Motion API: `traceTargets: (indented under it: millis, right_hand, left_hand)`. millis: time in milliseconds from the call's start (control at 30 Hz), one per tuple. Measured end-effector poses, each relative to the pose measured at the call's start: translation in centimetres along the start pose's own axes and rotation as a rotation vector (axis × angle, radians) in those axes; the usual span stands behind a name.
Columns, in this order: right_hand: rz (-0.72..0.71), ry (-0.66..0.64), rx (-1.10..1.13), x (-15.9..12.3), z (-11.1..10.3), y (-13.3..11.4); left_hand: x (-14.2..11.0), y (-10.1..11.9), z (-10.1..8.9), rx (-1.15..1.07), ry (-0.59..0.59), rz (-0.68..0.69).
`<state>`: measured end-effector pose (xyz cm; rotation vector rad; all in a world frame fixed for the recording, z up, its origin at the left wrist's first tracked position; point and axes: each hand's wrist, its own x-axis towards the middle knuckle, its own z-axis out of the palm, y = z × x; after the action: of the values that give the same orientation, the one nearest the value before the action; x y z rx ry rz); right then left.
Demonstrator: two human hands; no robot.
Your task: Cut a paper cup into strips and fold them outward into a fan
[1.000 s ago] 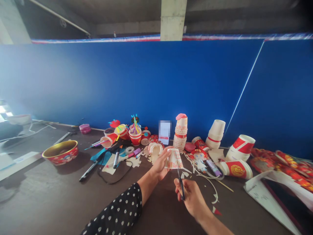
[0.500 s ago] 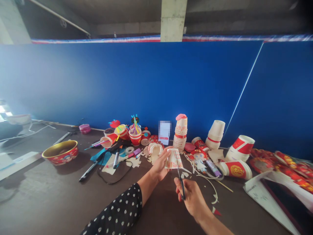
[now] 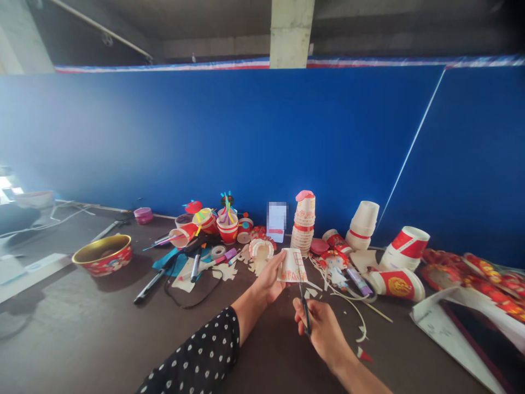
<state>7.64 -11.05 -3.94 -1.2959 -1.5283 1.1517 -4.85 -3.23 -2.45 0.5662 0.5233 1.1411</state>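
My left hand grips the left side of a white paper cup piece with red drawn lines and a red pattern along its lower edge. In my right hand are scissors with dark handles, fingers closed round the loops. Their blades point away from me and meet the lower right part of the cup piece; how far apart the blades are is hard to make out. Small white paper scraps lie just beyond my right hand.
Behind the hands stands a tall stack of paper cups. A gold-lined red bowl, markers and decorated cups are to the left. On the right lie a tipped red cup and a dark tablet. A blue partition rises behind.
The hands, scissors and cup piece keep nearly the same places. The camera view has shifted very slightly, and the cup piece's lower edge looks slightly turned.
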Motion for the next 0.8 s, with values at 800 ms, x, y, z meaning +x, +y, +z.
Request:
traceTargets:
  millis: [800]
  right_hand:
    - [-0.039, -0.125, -0.164, -0.6, 0.1, -0.5]
  left_hand:
    - [-0.2, 1.1, -0.2, -0.009, 0.022, 0.084]
